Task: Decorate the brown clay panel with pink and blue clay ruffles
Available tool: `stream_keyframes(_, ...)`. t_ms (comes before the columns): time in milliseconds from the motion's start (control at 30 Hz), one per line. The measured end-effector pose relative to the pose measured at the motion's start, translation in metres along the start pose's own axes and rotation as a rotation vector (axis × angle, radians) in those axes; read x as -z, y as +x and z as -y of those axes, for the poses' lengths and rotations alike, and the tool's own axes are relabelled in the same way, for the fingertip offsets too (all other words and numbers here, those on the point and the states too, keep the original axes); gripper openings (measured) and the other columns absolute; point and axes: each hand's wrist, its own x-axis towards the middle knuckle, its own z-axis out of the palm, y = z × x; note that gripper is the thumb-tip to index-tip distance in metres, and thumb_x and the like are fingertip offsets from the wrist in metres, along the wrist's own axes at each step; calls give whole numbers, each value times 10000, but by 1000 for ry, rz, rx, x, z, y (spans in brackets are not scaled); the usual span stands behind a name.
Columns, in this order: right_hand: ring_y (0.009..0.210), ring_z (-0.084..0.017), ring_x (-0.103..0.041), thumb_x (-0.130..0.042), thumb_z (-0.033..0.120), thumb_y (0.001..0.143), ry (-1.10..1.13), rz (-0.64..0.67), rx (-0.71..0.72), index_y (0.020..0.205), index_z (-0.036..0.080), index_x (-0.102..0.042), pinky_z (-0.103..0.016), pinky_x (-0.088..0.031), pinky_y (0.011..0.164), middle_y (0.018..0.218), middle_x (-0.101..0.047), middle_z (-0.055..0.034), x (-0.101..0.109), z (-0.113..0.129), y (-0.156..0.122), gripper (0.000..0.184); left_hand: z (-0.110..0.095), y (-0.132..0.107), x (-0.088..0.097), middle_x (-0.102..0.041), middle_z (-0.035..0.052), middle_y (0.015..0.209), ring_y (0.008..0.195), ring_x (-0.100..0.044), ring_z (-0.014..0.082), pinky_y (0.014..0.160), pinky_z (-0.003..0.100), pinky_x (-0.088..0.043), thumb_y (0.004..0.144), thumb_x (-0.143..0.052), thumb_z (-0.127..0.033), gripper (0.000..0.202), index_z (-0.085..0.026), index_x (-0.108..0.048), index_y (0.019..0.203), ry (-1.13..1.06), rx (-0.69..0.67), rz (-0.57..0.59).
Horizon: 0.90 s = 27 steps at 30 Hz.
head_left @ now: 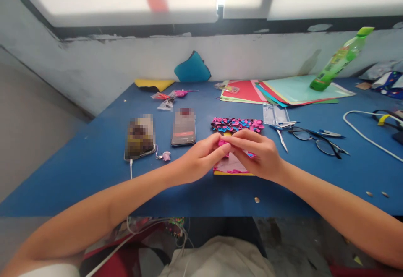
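Pinching a small pink piece (222, 142) between the fingertips of both hands, left hand (200, 159) and right hand (262, 157) drawn together and clamped on it from either side. Held just above a craft card (236, 124) lying flat on the blue counter (94, 163), straight ahead of the body. Piece mostly buried in fingers; shape not made out.

Card's middle hidden under the hands. Showing only a far band crowded with pink and blue bits, plus a pale near strip with a yellow edge.

Left of the card, two phones (140, 136) (183, 126) side by side, both screens blurred, nothing legible. Thin white cable (131, 168) dropping from the nearer-left one over the counter's edge.

Right of the card, glasses (317, 140) with arms open, near but apart from the right hand. Farther back, coloured paper sheets (292, 89) in a loose stack, with a green bottle (338, 61) leaning in the view on top; label too smeared to read.

Cut off at the right edge: a white cord (362, 134) and dark odds and ends, not identifiable.
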Motion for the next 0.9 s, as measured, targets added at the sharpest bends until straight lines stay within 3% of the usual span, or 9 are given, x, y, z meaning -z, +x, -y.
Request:
stream_keyframes(133, 740, -141, -608, -507, 212, 896, 15, 57, -38, 1228, 163, -536, -274, -537, 664, 855, -643, -73, 0, 2, 0, 336, -3, 1, 0, -460, -32, 689, 598, -405, 85, 541, 214, -351, 933, -427, -385, 257, -161, -507, 836, -50, -58, -40)
stream_keyframes(267, 669, -131, -592, -592, 321, 871, -49, 47, -21, 1188, 153, -529, -247, -518, 603, 801, -639, -53, 0, 0, 0, 365, -7, 3, 0, -461, -34, 697, 607, -432, 84, 554, 210, -377, 890, -503, -393, 257, -162, -506, 779, -115, -70, -69)
stream_keyframes(400, 669, -128, -600, -572, 276, 891, -65, 37, 10, 1123, 158, -536, -240, -508, 601, 797, -643, -52, 0, 0, 0, 263, -9, 2, 0, -448, -43, 625, 550, -409, 82, 505, 209, -346, 880, -504, -445, 308, -162, -515, 758, -79, -74, -43)
stream_keyframes(600, 765, -121, -629, -472, 135, 917, -57, 38, -12, 1012, 195, -512, -221, -516, 685, 861, -659, -48, -1, 6, 1, 119, -7, -1, 2, -436, -42, 501, 479, -394, 85, 489, 228, -324, 900, -437, -503, 441, -183, -404, 598, 83, -56, -34)
stream_keyframes(767, 718, -127, -606, -440, 97, 911, -85, 81, -13, 943, 190, -494, -222, -498, 659, 784, -629, -40, 0, 3, -1, 113, -6, -2, 0, -461, -23, 570, 553, -437, 106, 552, 243, -359, 932, -362, -476, 428, -176, -438, 637, 104, -59, 36)
stream_keyframes(900, 671, -117, -598, -430, 156, 936, -61, 94, -44, 905, 199, -509, -214, -479, 604, 737, -623, -18, 2, 0, 0, 95, -5, -2, -1, -443, -37, 618, 571, -414, 106, 522, 228, -323, 888, -455, -480, 343, -182, -444, 718, 214, -50, 4)
